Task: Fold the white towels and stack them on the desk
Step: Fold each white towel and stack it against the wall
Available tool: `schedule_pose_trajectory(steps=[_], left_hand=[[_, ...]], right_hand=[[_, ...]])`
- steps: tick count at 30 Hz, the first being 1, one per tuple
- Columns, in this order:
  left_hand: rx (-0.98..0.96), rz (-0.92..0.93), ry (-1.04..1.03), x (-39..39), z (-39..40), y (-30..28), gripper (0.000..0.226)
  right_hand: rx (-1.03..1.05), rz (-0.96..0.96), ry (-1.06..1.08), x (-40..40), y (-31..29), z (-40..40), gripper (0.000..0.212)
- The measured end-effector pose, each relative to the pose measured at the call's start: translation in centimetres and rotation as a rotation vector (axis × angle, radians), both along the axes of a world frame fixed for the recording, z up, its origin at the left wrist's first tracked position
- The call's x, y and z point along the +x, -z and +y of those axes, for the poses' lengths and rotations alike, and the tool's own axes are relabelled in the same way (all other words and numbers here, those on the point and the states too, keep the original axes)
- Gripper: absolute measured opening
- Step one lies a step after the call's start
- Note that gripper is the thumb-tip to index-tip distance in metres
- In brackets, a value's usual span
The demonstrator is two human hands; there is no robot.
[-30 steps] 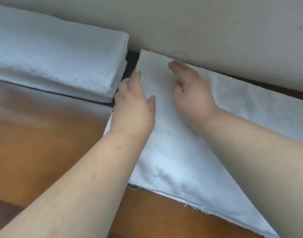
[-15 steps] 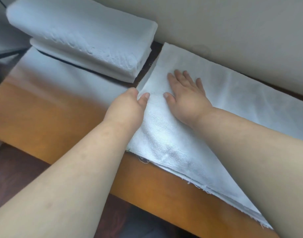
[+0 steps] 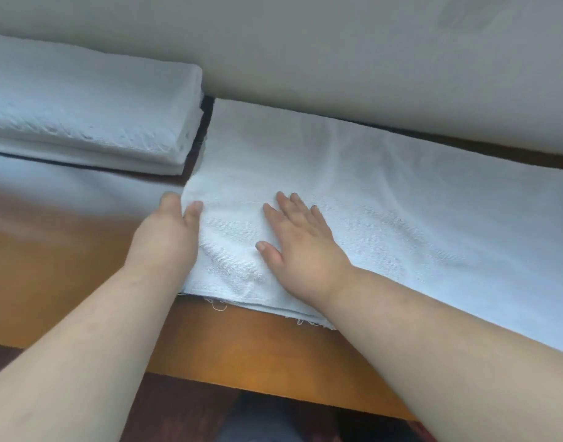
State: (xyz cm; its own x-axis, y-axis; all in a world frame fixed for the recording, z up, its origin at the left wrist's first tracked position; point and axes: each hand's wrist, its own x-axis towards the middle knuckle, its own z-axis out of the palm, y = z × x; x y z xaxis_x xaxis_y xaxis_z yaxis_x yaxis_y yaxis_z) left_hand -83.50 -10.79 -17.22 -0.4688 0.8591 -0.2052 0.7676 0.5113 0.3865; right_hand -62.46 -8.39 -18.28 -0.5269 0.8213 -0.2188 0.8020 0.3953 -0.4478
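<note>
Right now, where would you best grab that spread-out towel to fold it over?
Probably at its short left edge, coming from the left. The towel lies flat and runs long to the right; the left hand is already at that edge while the right hand presses it flat.

A long white towel (image 3: 385,199) lies flat along my surface's far edge; folded white towels (image 3: 88,113) sit stacked far left.

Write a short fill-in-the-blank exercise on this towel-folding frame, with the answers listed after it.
1. The right hand lies ____ on the towel, fingers spread.
2. The left hand is at the towel's ____ end.
3. The stack of folded towels lies to the ____ of the towel.
4. The desk is made of ____.

Missing words: flat; left; left; wood
</note>
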Motion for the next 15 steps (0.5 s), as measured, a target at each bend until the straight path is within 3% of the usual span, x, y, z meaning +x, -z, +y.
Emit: schedule_pose_trajectory(steps=[5,8,11,13,15], left_hand=[[-0.101,-0.047,-0.038,0.1,0.3,-0.6,0.037],[0.044,0.11,-0.032,2.4,0.4,-2.0,0.057],[0.281,0.165,0.441,8.4,0.9,-2.7,0.054],[0.27,0.1,0.745,13.5,2.0,-2.5,0.048],[0.172,0.055,0.911,18.6,3.6,-2.5,0.048]], right_hand=[[0.052,-0.031,0.019,3.2,-0.4,-0.8,0.059],[0.088,-0.066,0.121,6.2,-0.7,-1.4,0.057],[0.079,-0.1,0.259,9.5,-0.8,-2.0,0.056],[0.086,-0.095,0.357,11.7,-1.1,-2.9,0.054],[0.105,-0.08,0.458,14.0,-1.4,-4.1,0.052]])
